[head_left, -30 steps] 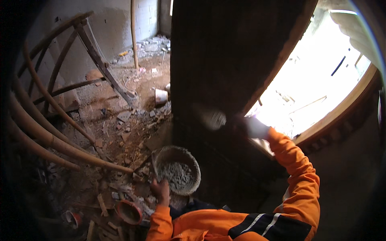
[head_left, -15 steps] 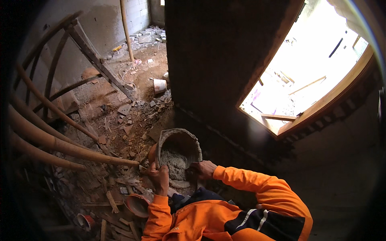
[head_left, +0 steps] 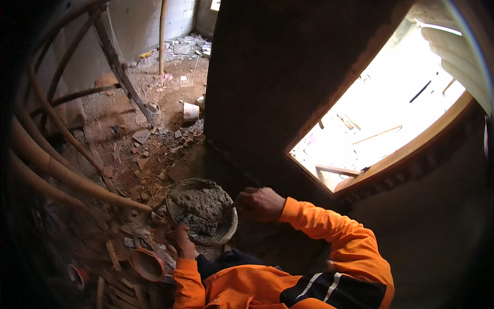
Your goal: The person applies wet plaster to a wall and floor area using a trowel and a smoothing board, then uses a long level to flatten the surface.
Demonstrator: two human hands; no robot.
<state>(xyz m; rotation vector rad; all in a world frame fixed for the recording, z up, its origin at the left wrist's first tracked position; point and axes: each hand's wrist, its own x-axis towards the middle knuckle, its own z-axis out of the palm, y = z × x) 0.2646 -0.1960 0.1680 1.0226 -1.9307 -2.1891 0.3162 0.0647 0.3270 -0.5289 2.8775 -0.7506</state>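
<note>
Bucket (head_left: 221,240): Located in front of your body, between your hands, with its open mouth toward you.
Grey mix (head_left: 199,207): Heaped inside, with bare wall visible along the right side.
Left hand (head_left: 181,240): Clamped on the bucket's near-left rim; judged a sound steadying hold.
Right hand (head_left: 261,204): Apart from the left, fingers curled, just beside the right rim (shadow hides its grip, so whether it holds a tool cannot be told).
Technique: You would do well to brace the rim firmly with the left and work with the right in short, low strokes, tilting only slightly so the mix stays clear of the lip.
Footing: Debris (head_left: 141,149) litters the floor; stand square.
Pole (head_left: 103,191): Its end lies near the bucket; leave elbow room.
</note>
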